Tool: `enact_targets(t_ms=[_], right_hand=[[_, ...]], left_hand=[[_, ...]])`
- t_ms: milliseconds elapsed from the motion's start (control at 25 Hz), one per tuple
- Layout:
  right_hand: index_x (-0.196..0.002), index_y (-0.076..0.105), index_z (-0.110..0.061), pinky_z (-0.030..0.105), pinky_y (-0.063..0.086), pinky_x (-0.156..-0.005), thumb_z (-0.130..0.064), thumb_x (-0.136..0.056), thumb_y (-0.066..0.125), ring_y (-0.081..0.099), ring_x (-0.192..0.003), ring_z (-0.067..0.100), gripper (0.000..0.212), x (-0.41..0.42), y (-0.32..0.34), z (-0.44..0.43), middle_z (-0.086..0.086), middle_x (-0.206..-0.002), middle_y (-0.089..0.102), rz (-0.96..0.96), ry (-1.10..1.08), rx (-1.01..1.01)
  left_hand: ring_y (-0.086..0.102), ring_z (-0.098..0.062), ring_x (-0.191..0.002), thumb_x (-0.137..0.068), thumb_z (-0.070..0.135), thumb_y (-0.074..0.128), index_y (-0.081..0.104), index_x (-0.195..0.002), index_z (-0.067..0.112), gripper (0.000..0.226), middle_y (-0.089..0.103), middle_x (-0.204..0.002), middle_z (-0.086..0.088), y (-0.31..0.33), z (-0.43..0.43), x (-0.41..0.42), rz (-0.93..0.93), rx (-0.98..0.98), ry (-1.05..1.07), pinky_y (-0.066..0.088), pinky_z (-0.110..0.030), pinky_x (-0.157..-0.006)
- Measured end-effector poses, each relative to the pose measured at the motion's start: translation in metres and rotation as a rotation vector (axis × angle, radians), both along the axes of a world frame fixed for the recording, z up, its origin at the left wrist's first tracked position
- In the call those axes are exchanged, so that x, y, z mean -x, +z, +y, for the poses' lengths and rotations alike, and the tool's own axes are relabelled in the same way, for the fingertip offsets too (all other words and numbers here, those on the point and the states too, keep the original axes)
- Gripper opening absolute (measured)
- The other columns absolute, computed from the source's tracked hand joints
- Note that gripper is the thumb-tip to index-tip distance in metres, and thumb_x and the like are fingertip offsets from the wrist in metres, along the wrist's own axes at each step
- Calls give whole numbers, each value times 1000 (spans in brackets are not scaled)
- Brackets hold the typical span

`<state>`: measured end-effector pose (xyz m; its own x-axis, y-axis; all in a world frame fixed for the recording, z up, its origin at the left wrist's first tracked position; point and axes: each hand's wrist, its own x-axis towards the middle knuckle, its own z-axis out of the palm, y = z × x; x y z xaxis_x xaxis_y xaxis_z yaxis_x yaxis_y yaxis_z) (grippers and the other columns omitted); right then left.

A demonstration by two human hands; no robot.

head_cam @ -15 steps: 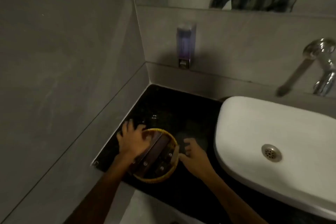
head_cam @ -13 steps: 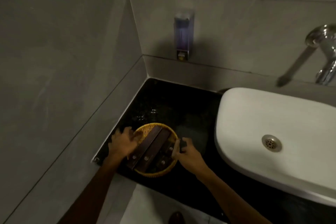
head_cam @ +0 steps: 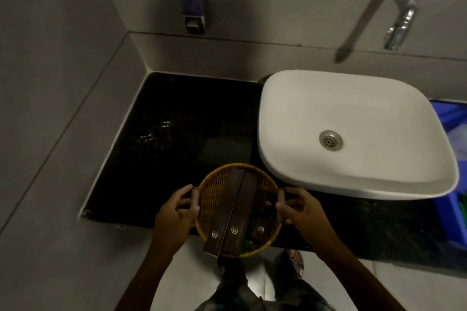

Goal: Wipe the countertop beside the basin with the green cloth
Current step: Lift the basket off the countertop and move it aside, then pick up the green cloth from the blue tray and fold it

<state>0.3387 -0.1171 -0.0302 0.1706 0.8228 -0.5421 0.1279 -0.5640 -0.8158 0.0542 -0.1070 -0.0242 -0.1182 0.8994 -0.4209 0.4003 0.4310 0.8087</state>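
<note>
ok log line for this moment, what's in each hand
left hand: grip on basket handle | right hand: grip on other handle | basket: over counter front edge | green cloth: not seen

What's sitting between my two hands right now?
In the head view, a round wicker basket holding long brown boxes sits between left hand and right hand, gripped by both.

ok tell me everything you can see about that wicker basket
The wicker basket is round and shallow, woven from yellowish-tan strands with a thicker rim and a dark handle on each side. The left hand grips one handle and the right hand the other. It sits at the black countertop's front edge, partly jutting past it, just left of the white basin; whether it is lifted is unclear. Inside lie long dark brown boxes with small gold logos, overhanging its near rim.
</note>
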Motion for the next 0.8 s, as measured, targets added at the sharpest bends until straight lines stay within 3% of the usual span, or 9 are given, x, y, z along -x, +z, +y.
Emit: enact_targets(t_ms=[200,280,360,480,600,680,800], right_hand=[[-122,55,-20,28,57,-72,-16,-85,72,70,-85,17,42,-27,-10,-15,4,-94,70,-90,1,41],[-114,55,-27,24,55,-69,-28,-84,74,68,-82,10,35,-43,-8,-15,-1,-90,70,-156,98,25],[-101,61,-27,19,52,-61,-38,-83,73,69,-73,8,24,-72,-1,-17,-3,-84,71,-208,182,43],[-82,70,-21,16,50,-52,-35,-85,72,68,-54,4,14,-145,15,-22,-3,-71,72,-287,204,73],[-75,70,-15,24,51,-48,-24,-86,71,61,-45,5,14,-238,31,-29,0,-61,69,-320,67,38],[-73,71,-14,33,52,-56,-21,-86,71,62,-54,15,15,-303,33,-39,6,-65,69,-425,-108,12],[-93,73,-8,36,48,-78,-24,-85,70,68,-90,30,19,-393,20,-57,17,-92,74,-828,-242,113]], left_hand=[[63,-23,-99,-90,12,62,46,-138,15,51,60,-125,-16,-16,-14,-37,160,19,-92,56,-39,-81],[58,-30,-109,-90,19,63,49,-135,15,47,55,-129,-17,-8,-12,-43,378,-68,-101,51,-44,-87],[58,-29,-110,-90,23,61,50,-131,22,42,54,-127,-11,11,-6,-60,452,-193,-81,52,-45,-86],[62,-19,-104,-92,26,57,53,-120,34,30,60,-117,5,43,6,-133,358,-319,-122,55,-43,-87],[63,-10,-95,-94,27,55,55,-118,33,25,64,-110,9,64,14,-235,268,-492,-306,56,-31,-81],[62,-10,-90,-92,21,56,58,-117,26,26,67,-103,7,69,18,-308,149,-641,-461,56,-27,-76],[61,-9,-88,-90,19,57,61,-114,26,26,69,-98,8,72,13,-412,27,-779,-692,51,-22,-76]])
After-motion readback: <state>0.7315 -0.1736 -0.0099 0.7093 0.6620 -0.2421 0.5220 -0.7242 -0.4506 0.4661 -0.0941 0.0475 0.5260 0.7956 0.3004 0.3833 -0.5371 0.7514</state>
